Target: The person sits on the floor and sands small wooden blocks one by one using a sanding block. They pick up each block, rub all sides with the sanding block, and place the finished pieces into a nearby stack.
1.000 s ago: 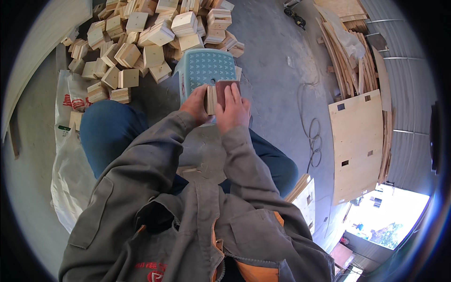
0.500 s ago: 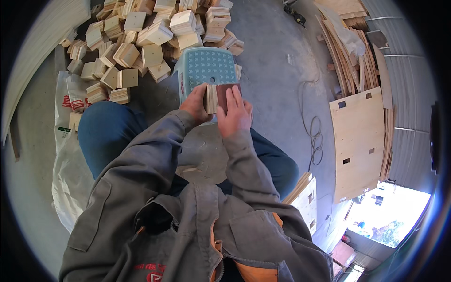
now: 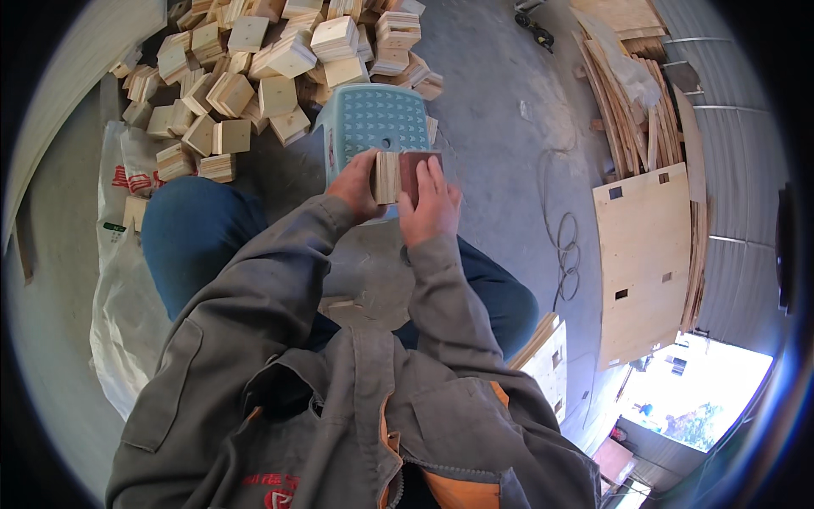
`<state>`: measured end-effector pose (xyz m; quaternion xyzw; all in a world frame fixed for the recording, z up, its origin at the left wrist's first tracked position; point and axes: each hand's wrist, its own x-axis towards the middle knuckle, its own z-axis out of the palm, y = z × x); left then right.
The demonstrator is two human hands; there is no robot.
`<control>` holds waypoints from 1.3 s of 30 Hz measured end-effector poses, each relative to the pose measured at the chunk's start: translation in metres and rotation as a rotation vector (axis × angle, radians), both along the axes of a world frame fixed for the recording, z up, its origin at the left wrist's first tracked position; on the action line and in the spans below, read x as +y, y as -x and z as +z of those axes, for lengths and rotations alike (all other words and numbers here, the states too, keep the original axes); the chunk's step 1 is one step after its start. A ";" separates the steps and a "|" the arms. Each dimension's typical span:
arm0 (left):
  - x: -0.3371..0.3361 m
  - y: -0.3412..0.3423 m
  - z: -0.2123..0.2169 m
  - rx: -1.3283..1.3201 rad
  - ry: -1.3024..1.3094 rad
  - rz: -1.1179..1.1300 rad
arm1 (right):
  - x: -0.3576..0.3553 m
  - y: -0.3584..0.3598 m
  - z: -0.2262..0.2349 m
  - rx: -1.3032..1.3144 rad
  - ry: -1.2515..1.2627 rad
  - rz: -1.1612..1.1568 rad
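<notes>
Left hand (image 3: 356,183) grips plywood block (image 3: 387,178) over near edge of blue stool (image 3: 380,119), likely steadying it; right hand (image 3: 432,212) clasps brown block (image 3: 408,174) alongside, fingers spread across its face, probably for even pressure.

**Hidden, Cropped, Washed Out**

The left hand (image 3: 356,188) hides the nine-o'clock side of the layered wood block (image 3: 387,178); the right hand (image 3: 432,205) covers much of the brown block (image 3: 409,172). At eleven o'clock the frame crops the wood pile (image 3: 288,58); at six, the grey jacket (image 3: 322,441). At four, glare obscures what lies beyond the bright opening (image 3: 704,382).
</notes>
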<state>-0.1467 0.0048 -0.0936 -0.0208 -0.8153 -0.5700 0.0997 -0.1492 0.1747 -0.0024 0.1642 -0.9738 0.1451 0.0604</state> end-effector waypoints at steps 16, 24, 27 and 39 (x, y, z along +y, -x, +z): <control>-0.004 0.000 0.003 -0.060 -0.025 -0.030 | -0.017 0.051 0.003 -0.011 -0.054 -0.122; -0.004 -0.003 0.004 -0.040 -0.031 -0.016 | -0.021 0.058 0.005 -0.068 -0.065 -0.085; -0.003 -0.003 0.007 -0.023 -0.035 -0.008 | -0.002 -0.001 0.009 -0.043 -0.007 0.029; -0.002 0.007 -0.021 -0.069 -0.058 -0.068 | 0.006 -0.019 0.006 0.012 0.015 0.027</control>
